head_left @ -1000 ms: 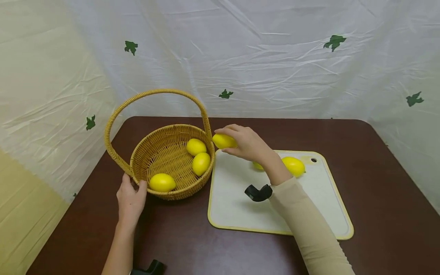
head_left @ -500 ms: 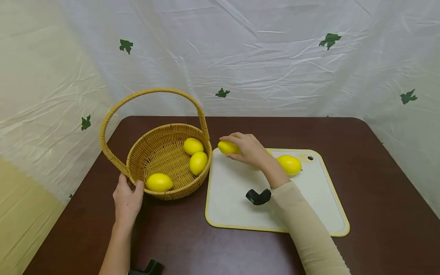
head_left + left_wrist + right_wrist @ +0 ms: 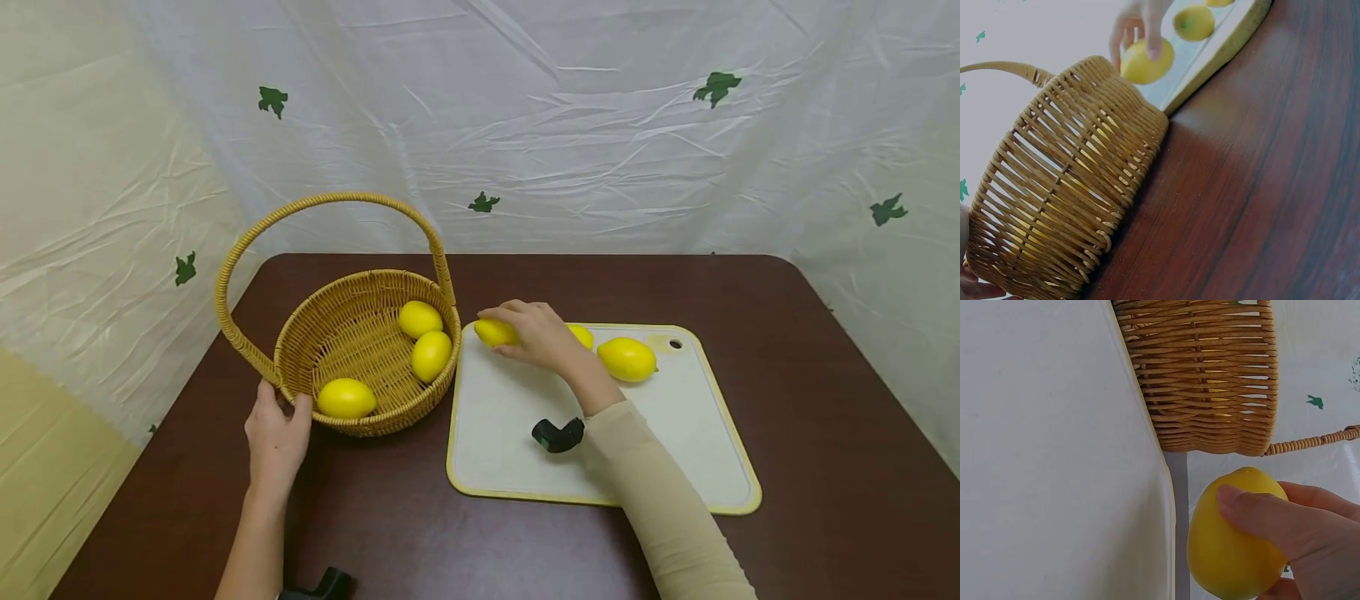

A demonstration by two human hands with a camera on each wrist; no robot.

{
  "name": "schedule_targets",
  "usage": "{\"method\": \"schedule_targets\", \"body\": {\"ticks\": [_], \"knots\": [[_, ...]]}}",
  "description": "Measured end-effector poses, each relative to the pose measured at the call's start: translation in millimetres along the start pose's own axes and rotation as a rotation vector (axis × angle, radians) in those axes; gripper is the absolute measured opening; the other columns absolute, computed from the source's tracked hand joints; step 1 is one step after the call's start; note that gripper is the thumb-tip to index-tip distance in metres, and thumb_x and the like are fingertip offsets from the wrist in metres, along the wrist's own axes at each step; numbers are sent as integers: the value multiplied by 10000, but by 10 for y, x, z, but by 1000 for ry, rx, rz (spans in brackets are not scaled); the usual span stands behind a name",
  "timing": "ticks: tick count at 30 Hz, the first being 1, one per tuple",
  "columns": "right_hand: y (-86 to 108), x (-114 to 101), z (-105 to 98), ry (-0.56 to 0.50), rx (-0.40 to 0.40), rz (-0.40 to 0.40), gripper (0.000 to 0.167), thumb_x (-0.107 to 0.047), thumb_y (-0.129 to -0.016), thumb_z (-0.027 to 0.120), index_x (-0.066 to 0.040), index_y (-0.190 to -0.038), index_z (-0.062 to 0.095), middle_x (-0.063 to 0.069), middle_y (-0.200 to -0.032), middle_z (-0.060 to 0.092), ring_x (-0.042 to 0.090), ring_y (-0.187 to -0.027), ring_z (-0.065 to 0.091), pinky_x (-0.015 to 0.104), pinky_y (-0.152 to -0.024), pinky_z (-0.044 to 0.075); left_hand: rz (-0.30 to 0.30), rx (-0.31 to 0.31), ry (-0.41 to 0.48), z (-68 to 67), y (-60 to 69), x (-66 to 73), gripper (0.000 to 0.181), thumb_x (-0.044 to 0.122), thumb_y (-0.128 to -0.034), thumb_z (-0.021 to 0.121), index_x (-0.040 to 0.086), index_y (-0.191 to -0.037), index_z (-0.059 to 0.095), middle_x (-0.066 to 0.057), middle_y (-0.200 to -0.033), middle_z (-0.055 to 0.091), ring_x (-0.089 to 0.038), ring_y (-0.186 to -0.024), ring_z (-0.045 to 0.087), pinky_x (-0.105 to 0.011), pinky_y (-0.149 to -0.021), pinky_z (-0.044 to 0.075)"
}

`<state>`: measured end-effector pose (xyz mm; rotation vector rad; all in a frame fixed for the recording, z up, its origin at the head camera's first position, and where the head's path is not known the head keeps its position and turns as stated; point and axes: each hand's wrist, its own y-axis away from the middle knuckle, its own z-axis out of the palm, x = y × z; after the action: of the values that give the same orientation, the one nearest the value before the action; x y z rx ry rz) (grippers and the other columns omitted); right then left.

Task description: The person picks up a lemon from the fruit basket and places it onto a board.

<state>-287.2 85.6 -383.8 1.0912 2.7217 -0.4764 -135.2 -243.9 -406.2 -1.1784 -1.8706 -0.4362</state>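
Note:
My right hand (image 3: 540, 337) holds a lemon (image 3: 495, 332) over the far left corner of a white cutting board (image 3: 510, 450). In the right wrist view, the thumb and fingers grip this lemon (image 3: 1229, 544) near the wicker basket (image 3: 1204, 375). At the left, my left hand (image 3: 277, 437) grips the rim of the basket (image 3: 352, 354) beside the foot of its handle. Three lemons lie inside, one being the near lemon (image 3: 347, 398). On the board are a whole lemon (image 3: 627, 360) and another lemon (image 3: 581, 336), partly hidden behind the right hand.
The board lies just right of the basket on a dark brown table (image 3: 420, 525). The tall basket handle (image 3: 360, 197) arches above the rim. A white cloth (image 3: 600, 167) with green leaf shapes hangs behind the table.
My right hand has come down and slightly away from the basket, bringing its lemon lower over the board. The left hand keeps its hold on the basket.

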Motion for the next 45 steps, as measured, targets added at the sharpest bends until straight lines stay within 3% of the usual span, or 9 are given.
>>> {"method": "schedule_targets", "body": {"ticks": [25,45], "knots": [[40,18,67,30,-67,61,497,-213,-786,719,-170,-1255,559,95,-1166,576,258,-1077,512,477,-919,327,-6,-6,-17,-17,15,7,401,212,-903,435,8,-1248,423,-195,-1121,543,-320,-957,516,-417,-704,413],[43,37,87,18,-53,61,506,-282,-781,715,-171,-1252,567,99,-1168,569,318,-997,537,470,-857,375,0,-3,-10,-7,12,-3,390,210,-903,437,6,-1235,424,-199,-1113,543,-328,-962,511,-426,-717,404]]}}
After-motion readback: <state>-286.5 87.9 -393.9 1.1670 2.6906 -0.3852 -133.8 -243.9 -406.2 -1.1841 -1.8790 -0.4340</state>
